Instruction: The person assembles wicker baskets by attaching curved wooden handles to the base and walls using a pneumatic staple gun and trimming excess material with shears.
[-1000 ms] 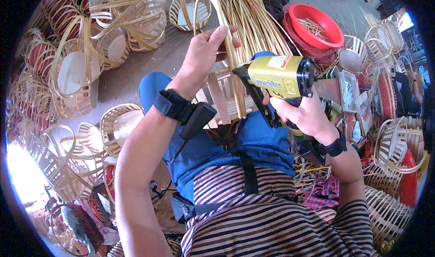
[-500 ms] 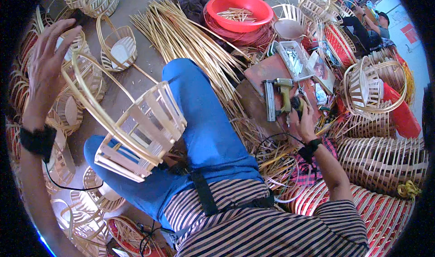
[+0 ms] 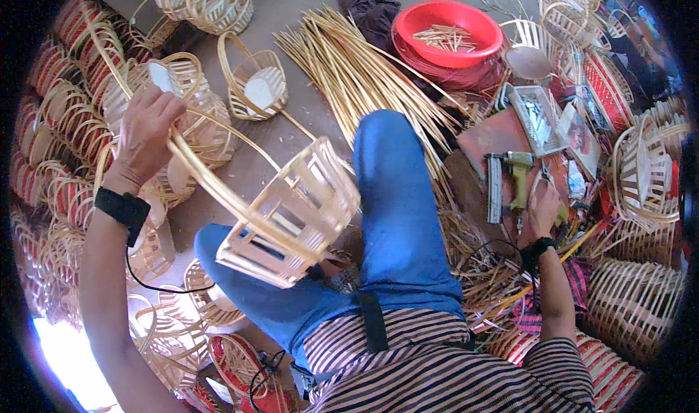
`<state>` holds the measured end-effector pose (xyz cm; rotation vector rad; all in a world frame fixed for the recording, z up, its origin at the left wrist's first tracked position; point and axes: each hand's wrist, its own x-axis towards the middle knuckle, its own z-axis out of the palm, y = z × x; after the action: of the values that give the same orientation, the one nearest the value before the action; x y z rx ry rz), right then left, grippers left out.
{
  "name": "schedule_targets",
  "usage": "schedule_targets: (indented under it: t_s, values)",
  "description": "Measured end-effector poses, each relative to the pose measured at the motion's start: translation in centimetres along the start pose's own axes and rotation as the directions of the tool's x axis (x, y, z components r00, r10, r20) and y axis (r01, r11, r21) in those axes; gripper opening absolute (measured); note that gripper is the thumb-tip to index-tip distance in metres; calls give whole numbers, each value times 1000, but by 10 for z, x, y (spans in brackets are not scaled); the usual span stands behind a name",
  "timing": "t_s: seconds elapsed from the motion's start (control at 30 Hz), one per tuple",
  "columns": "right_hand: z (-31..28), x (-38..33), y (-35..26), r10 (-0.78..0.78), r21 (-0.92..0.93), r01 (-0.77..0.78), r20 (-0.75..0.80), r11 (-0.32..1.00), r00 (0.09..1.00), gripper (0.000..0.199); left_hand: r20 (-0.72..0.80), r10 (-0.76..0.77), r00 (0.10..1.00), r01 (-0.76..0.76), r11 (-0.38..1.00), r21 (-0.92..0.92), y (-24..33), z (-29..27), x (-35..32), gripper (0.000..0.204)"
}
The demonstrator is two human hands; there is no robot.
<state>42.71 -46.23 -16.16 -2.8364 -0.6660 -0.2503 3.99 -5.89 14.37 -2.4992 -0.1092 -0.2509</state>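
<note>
A slatted wooden basket [image 3: 306,195] with a long bent handle rests tilted over my left thigh. My left hand [image 3: 149,133] is closed round the handle's upper part, left of the basket. At the right, my right hand [image 3: 539,208] reaches down to the work board, fingers bent over a small metal hand tool [image 3: 543,174] that looks like pliers or cutters; its grips are covered. Just left of that hand lies an olive nail gun [image 3: 518,176] with a grey magazine. An olive object [image 3: 561,213] shows beside the right hand, its kind unclear.
Long thin canes [image 3: 357,71] lie beyond my raised knee. A red basin [image 3: 448,34] holding short sticks stands at the back. A white plastic tray [image 3: 537,122] sits on the reddish board [image 3: 477,142]. Finished baskets [image 3: 255,85] and red-banded stacks [image 3: 65,165] crowd both sides.
My left hand, raised with fingers spread before, has come down and closed on the basket handle. My right hand stays by the nail gun, its fingers shifted to the metal tool. The whole view has turned left.
</note>
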Motion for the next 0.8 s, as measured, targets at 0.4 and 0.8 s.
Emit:
schedule_targets:
  t_s: [0.4, 0.8]
  values:
    - [39, 49, -44, -51, 398, -13, 149, 917, 987, 30, 444, -160, 882, 273, 941, -203, 55, -45, 26, 29]
    - [-152, -30, -168, -545, 884, -429, 270, -186, 793, 13, 301, -525, 796, 575, 811, -108, 76, -40, 40, 25]
